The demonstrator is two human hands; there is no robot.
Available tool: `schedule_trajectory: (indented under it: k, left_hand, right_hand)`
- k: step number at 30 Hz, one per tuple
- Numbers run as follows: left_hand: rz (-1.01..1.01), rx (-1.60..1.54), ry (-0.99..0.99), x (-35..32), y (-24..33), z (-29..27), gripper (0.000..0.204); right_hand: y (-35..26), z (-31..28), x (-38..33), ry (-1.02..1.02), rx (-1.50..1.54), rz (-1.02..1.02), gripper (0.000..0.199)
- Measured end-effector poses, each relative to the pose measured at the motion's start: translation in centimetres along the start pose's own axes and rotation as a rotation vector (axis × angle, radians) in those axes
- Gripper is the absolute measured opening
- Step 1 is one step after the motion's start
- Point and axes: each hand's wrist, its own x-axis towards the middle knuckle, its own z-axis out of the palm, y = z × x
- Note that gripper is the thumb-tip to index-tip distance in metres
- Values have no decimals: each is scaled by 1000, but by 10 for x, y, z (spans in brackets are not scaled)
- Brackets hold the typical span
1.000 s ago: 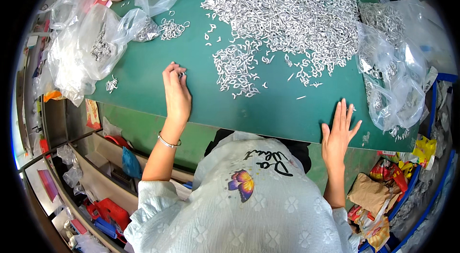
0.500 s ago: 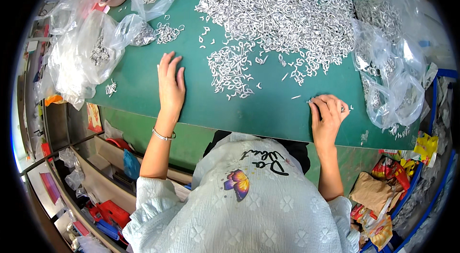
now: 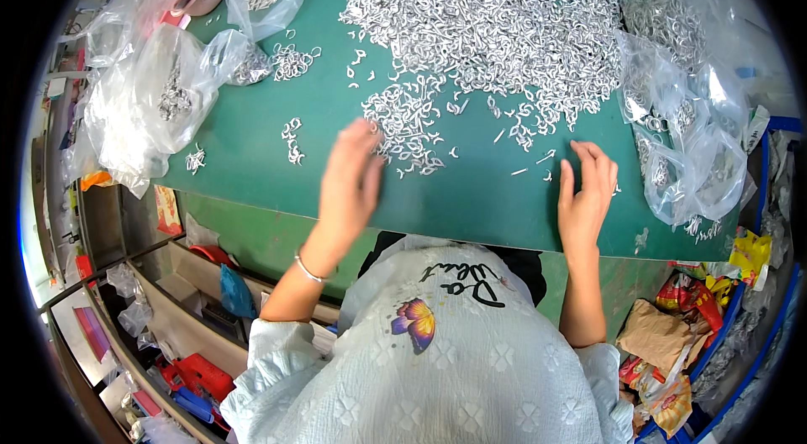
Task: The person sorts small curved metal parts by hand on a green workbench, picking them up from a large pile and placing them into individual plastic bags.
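Observation:
My left hand (image 3: 349, 179) reaches over the green table, its fingertips blurred at the left edge of a small heap of silver curved metal pieces (image 3: 408, 120). The fingers are stretched out with the thumb apart, and I make out nothing held. To the left of it lies a short line of the same pieces (image 3: 292, 141). My right hand (image 3: 587, 196) rests low over the table at the right, fingers extended and thumb apart. Loose thin bits (image 3: 546, 157) lie by its thumb and fingertips. A large pile of silver pieces (image 3: 487, 11) spreads beyond both hands.
Clear plastic bags with metal parts stand at the left (image 3: 160, 91) and right (image 3: 685, 108) of the green table (image 3: 471, 209). Small ring-like pieces (image 3: 292, 63) lie near the left bags. Drawers (image 3: 193, 310) are below left; colourful packets (image 3: 689, 310) are below right.
My left hand has moved right to the small heap, leaving a line of pieces in view where it was. My right hand has loosened and its fingers have straightened, with small bits now visible beside it.

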Motion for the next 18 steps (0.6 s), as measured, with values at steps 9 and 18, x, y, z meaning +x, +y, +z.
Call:
schedule_trajectory:
  k: [9, 18]
  left_hand:
    - [216, -24, -305, 14, 63, 50, 46]
    - [356, 37, -437, -6, 61, 51, 43]
  right_hand:
    - [-33, 17, -11, -292, 284, -100, 48]
    - [-12, -8, -15, -528, 133, -221, 43]
